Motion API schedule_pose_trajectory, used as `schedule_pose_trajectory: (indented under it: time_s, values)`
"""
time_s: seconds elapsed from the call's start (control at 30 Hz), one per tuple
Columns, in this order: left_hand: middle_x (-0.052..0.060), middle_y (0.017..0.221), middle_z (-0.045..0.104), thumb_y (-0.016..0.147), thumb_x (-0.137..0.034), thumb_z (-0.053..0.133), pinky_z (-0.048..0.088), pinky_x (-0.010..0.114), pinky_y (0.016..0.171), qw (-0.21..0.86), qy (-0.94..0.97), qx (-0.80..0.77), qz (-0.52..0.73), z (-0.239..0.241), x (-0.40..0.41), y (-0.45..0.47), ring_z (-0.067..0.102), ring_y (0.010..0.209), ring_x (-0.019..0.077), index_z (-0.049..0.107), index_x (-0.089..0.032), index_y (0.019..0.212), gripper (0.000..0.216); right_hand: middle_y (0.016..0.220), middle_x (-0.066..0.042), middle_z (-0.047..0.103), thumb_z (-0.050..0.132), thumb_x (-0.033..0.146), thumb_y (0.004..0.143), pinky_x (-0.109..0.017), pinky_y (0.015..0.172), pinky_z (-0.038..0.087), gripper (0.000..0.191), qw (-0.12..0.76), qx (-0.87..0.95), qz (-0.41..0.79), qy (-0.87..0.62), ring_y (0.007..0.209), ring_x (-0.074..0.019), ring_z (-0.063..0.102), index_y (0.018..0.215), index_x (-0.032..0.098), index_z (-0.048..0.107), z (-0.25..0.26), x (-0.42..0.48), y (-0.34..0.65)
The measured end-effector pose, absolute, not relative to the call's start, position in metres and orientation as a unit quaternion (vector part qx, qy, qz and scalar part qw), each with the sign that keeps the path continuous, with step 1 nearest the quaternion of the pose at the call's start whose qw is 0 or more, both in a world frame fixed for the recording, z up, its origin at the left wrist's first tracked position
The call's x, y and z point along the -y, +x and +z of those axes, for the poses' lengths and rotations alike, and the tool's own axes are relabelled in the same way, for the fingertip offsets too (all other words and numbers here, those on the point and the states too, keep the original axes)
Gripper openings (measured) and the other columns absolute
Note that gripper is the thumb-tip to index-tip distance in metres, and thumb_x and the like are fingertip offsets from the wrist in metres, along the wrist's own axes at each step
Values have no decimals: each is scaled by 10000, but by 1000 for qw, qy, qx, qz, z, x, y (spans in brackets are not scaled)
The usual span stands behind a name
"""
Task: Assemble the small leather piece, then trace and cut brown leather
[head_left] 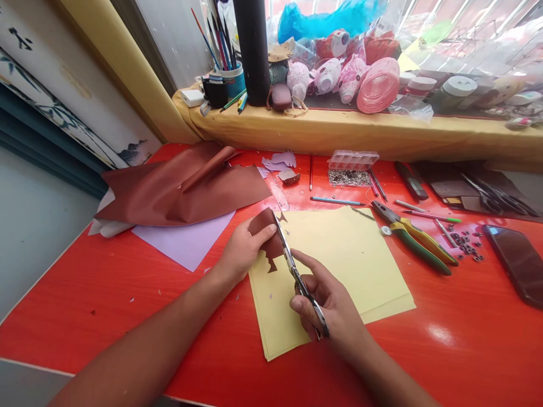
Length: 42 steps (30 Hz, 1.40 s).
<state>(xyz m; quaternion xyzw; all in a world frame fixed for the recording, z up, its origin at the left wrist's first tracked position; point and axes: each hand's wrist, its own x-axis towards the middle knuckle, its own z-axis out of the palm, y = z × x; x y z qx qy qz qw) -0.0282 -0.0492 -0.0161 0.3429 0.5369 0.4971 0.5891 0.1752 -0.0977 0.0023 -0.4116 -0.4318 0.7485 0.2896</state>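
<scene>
My left hand point(244, 249) pinches a small piece of brown leather point(276, 246) between thumb and fingers, above the left edge of some yellow paper sheets point(339, 254). A pair of scissors point(291, 263) is in my right hand point(326, 302), its blades pointing up and away along the right edge of the leather. My right index finger is stretched out beside the blades. A jagged strip hangs at the lower edge of the leather piece. Small brown scraps lie on the yellow paper near the scissor tips.
A large brown leather sheet point(190, 192) lies at the left over purple paper point(186, 246). To the right are pliers point(413, 237), a phone point(515, 263), small metal rings point(466, 243) and other scissors point(496, 195). A plastic box point(350, 169) stands at the back, below a cluttered windowsill point(331, 127).
</scene>
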Motion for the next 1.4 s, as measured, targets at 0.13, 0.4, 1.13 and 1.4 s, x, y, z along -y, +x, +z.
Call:
schedule_pose_trajectory:
  time_s: [0.13,0.4,1.13,1.4]
  values:
    - [24,726,713,852,-450,803,518,296,432,605,325,-529,499,-16,48,-28,632,532,186,720,-189,912,280,686,110,421,855,564,827,-231,400,342,896,290,428,749,-415,404,-67,432,1564,232,469,4,99,175]
    - [36,721,720,820,-437,843,449,274,456,617,288,-505,530,-12,47,-27,614,547,171,749,-188,911,281,724,96,444,872,594,793,-234,375,348,962,300,420,753,-407,395,-67,442,1589,264,446,-2,98,174]
    - [-30,710,621,779,-376,884,433,227,573,514,267,-494,648,-7,31,-53,520,602,94,671,-179,893,311,747,84,444,829,646,820,-236,415,347,947,286,447,755,-384,430,-85,484,1587,250,439,5,101,177]
    - [42,955,757,767,-420,894,518,239,649,496,271,-503,654,-1,32,-57,665,763,135,727,-171,987,372,717,79,481,785,617,862,-252,425,355,915,318,463,718,-411,418,-99,488,1611,237,422,6,98,178]
